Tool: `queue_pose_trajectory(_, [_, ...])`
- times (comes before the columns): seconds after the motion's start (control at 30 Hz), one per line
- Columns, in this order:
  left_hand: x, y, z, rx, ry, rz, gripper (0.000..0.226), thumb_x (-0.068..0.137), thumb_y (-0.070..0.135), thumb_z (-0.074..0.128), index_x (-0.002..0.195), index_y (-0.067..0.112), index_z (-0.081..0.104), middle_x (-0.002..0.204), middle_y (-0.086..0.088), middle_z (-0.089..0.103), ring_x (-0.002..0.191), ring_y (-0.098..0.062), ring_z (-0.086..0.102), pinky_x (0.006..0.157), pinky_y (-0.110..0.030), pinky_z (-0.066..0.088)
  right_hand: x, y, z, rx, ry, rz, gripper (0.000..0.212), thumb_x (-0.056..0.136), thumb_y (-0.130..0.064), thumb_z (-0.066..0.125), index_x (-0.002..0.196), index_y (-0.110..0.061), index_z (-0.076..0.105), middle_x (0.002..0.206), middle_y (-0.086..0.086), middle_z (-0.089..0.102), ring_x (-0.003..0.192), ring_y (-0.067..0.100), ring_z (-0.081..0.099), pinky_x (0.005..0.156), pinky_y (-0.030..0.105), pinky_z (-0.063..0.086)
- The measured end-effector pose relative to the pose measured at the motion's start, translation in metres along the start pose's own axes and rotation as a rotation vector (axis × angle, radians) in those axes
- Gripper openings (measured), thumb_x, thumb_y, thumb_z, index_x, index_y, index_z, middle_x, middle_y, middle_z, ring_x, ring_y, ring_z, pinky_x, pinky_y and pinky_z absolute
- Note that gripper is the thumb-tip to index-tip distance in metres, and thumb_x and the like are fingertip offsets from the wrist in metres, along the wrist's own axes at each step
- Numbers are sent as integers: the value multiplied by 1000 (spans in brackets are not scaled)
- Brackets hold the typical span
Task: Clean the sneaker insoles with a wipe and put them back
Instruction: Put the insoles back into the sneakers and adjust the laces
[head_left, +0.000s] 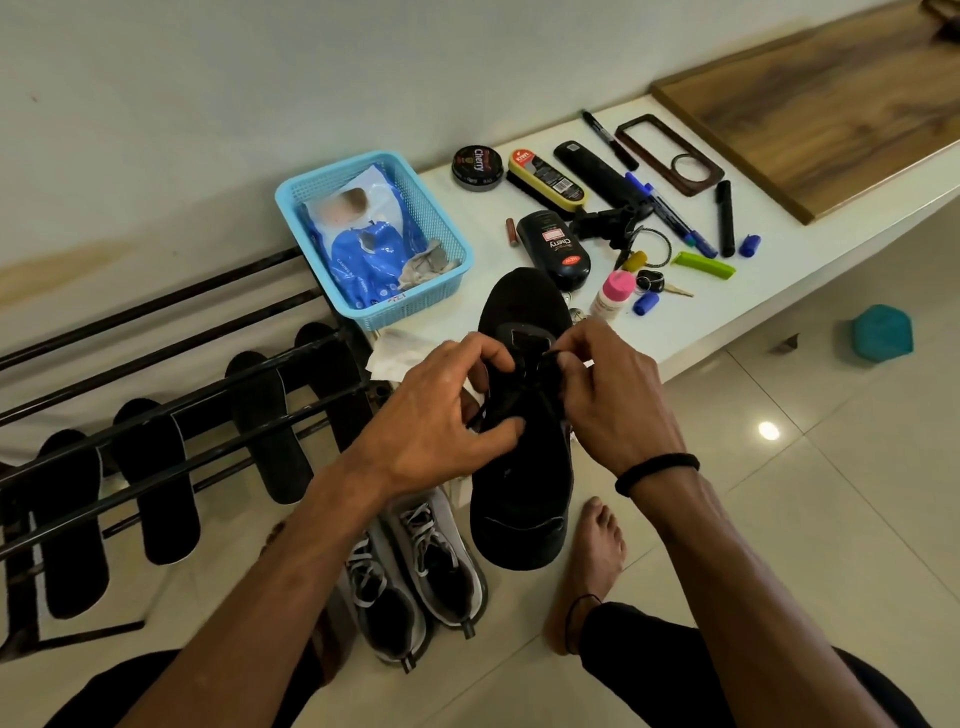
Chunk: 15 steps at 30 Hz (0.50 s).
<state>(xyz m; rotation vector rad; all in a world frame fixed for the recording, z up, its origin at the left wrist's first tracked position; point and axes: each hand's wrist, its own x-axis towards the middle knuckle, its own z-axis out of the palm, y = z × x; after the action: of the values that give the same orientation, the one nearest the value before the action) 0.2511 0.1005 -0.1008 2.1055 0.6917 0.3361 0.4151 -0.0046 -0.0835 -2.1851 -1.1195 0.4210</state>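
Note:
A black sneaker (524, 488) is held up in front of me, its far end over the white ledge (675, 322). My left hand (441, 421) pinches its black laces on the left side. My right hand (608, 395) pinches a lace end on the right side. Several black insoles (156, 483) lie across the bars of a black shoe rack (218, 395) at the left. A crumpled white wipe (400, 353) lies on the ledge just beyond my left hand. A blue wipes pack (363, 260) sits in a light blue basket (452, 228).
A grey pair of sneakers (415, 577) stands on the tiled floor under my arms, next to my bare foot (592, 561). Shoe polish tins, a brush, pens, keys and a small bottle are scattered on the ledge. A wooden board (831, 104) lies far right. A teal object (883, 332) sits on the floor.

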Motion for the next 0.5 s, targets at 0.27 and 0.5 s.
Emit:
queue_pose_trajectory(0.27, [1,7,3,-74,214,-151,40,73,44,77,106,36,55,81,6,65,64,-11,66,61,-34,61,-30,-33,-21,-2,-103,-96,14,94,-23,64,106,-28,58,118,-9,53,103,5,55,83,18,51])
queue_pose_trajectory(0.5, [-4,9,5,-9,346,-165,37,68,46,73,99,33,57,79,5,61,67,-12,64,66,-39,59,-58,-66,-7,-501,-182,-58,33,90,-41,69,120,-31,62,153,1,31,131,25,37,101,40,45])
